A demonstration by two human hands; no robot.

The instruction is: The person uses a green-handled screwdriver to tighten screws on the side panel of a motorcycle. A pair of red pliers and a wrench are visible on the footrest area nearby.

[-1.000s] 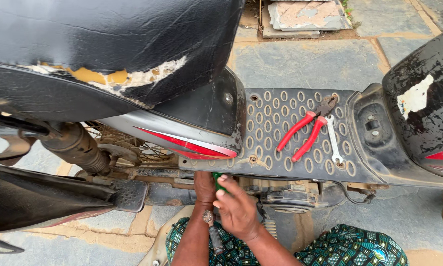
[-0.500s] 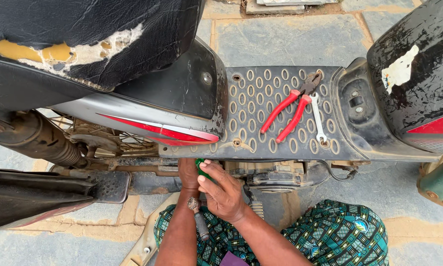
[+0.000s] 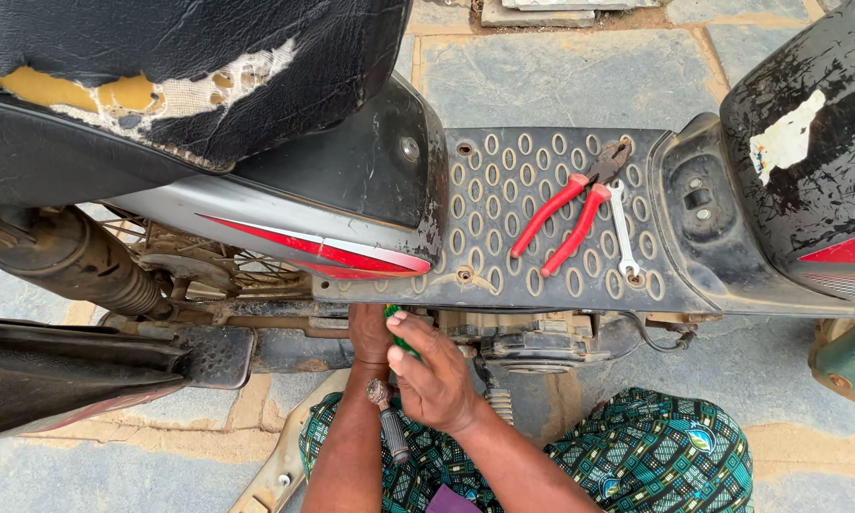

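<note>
- Right hand (image 3: 434,375): fingers curled round a green-handled tool (image 3: 396,332), probably a screwdriver; only a short green length shows between thumb and forefinger, tip hidden.
- Left hand (image 3: 370,332): pushed up under the edge of the scooter footboard (image 3: 503,275); fingers hidden, so grip cannot be told. It touches the frame just beside the green handle.
- A second tool with a dark ribbed handle and metal end (image 3: 389,423) lies along the left forearm, over the patterned cloth (image 3: 655,456) on the lap.
- Change against the earlier frames: both hands sit at the same spot under the footboard; only the view has drifted sideways. Judgement: work at one fastener continues, no step finished.
- On the footboard, untouched: red-handled pliers (image 3: 565,214), and a small spanner (image 3: 623,228) just beside them.
- Beyond: torn black seat (image 3: 161,85), exhaust pipe (image 3: 76,261), stone paving (image 3: 560,76).
</note>
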